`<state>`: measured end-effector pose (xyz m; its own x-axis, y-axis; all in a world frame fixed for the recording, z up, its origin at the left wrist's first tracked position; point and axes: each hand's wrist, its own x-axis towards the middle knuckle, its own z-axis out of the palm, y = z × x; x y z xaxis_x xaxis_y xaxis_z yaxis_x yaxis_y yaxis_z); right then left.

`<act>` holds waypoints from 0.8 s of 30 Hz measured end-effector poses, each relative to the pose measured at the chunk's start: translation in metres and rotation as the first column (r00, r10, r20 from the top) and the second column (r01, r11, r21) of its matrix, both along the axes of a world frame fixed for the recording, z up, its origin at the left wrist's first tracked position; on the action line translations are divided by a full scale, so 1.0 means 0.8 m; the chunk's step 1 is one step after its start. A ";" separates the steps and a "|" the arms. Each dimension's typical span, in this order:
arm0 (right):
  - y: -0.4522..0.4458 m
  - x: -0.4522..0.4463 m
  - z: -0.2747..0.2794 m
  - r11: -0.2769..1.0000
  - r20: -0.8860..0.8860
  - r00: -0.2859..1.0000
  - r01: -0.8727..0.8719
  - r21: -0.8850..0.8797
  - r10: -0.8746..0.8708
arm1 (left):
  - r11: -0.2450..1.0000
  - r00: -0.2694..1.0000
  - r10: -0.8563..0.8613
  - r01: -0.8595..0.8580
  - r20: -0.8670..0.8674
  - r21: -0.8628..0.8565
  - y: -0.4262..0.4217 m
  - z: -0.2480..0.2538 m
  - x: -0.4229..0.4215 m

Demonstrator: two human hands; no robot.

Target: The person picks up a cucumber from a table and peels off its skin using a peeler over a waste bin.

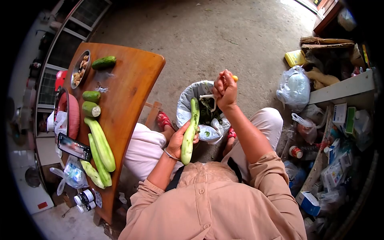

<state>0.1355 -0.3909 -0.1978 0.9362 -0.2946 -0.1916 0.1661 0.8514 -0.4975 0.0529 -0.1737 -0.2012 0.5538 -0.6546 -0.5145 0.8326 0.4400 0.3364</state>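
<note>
My left hand [180, 141] is closed around a long, partly peeled cucumber [189, 141], held tilted in front of my chest. Pale flesh shows along most of it, with dark green skin left toward the upper end. A peeler [208, 97] with a white head is gripped in my right hand [225, 90], its yellow-orange handle end poking out past my fingers. The peeler's head is to the right of the cucumber's upper tip, apart from it. Below both hands stands a bin lined with a whitish plastic bag [185, 105], with dark green peelings [206, 113] inside.
On my left, a wooden table [130, 76] carries peeled cucumbers [102, 144], unpeeled green pieces [105, 62], a metal bowl [75, 82] of brownish food and a lit phone [74, 147]. To my right are cluttered shelves, a plastic bag [294, 88] and a yellow container [295, 58].
</note>
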 end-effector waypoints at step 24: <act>0.025 -0.018 -0.004 0.986 -0.021 0.986 -0.168 -0.025 0.167 | 0.994 0.993 -0.101 0.099 0.057 0.039 0.002 0.010 -0.003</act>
